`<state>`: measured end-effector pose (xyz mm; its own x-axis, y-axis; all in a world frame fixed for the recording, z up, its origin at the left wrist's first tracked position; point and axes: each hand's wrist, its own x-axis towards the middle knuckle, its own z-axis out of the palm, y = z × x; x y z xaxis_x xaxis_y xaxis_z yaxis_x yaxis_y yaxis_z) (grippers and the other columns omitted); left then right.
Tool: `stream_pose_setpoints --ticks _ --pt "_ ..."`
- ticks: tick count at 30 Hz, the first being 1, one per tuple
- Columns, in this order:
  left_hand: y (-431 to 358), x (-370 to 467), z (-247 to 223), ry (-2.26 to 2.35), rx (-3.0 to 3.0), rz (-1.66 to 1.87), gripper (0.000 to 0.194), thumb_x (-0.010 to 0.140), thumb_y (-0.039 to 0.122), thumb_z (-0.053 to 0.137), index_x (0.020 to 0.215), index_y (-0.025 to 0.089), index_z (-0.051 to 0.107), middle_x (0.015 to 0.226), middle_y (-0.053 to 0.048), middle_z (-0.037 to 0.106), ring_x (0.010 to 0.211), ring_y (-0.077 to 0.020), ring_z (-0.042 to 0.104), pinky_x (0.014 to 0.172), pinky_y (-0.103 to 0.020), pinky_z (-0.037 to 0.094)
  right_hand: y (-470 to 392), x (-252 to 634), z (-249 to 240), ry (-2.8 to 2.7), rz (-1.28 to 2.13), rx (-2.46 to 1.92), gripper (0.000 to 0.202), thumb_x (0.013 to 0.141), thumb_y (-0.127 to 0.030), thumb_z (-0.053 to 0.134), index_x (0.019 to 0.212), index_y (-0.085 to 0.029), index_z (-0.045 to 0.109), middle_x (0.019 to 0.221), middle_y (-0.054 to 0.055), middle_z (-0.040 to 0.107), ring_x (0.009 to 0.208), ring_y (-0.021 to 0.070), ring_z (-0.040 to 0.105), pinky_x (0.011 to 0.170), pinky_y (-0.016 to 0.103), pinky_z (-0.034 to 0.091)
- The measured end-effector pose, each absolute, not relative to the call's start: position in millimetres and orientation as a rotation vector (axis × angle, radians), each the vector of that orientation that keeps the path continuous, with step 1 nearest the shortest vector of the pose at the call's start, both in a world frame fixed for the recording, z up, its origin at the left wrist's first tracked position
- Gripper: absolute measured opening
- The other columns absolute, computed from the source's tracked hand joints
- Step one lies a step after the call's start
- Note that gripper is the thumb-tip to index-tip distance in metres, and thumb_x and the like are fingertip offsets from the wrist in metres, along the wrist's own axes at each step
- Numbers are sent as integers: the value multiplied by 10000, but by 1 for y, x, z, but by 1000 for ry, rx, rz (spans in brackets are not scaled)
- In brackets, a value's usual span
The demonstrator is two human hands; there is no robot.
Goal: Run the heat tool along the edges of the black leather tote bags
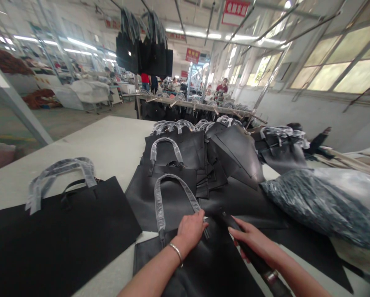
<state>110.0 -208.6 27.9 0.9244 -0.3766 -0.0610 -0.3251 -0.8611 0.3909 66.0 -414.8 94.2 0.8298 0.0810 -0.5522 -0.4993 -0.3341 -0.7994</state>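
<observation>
Black leather-like panels [189, 148], piled and too overlapped to count, obstruct the pale worktop [110, 140] ahead. One flat black bag [70, 231] lies left; one clear plastic sack [352, 185], dark contents [308, 202] unidentifiable, right. Left hand [191, 231] clasps one plastic-wrapped looped handle [159, 206] at the nearest panel [212, 264]; right hand [257, 241] grips a dark metal-banded object [259, 264].

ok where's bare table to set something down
The widest bare tabletop lies beyond the left bag, beside the black stack. A narrower strip divides that bag from the front middle bag. It's crowded from centre to right, around the wrapped bundle.
</observation>
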Motion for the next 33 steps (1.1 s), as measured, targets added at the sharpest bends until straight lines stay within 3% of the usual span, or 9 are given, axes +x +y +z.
stream_pose_setpoints --ticks 10,16,23,33 --pt "-206 109 29 -492 2683 -144 241 892 378 573 1071 231 503 1024 -52 693 935 -239 672 765 -306 484 -404 72 84 250 410 -1933 688 824 -410 598 1432 -213 344 613 -58 560 370 111 544 322 200 428" --pt "-203 109 30 -409 2691 -161 236 903 417 550 1042 234 496 903 -25 704 895 -205 679 727 -263 459 -431 42 117 275 237 -1924 780 792 -443 635 1458 -209 302 654 -48 569 428 126 560 388 241 470" --pt "-195 128 31 -297 2793 -143 316 959 458 382 1150 211 436 972 -97 684 901 -259 662 738 -315 450 -482 -29 143 493 122 -1879 746 763 -428 672 1419 -233 374 661 -43 581 432 121 556 384 223 443" --pt "-162 150 28 -110 2895 56 342 947 500 356 1098 228 498 840 -81 691 795 -282 667 679 -333 454 -492 -104 103 670 369 -1704 769 772 -474 629 1434 -211 339 661 -41 563 400 104 529 358 205 419"
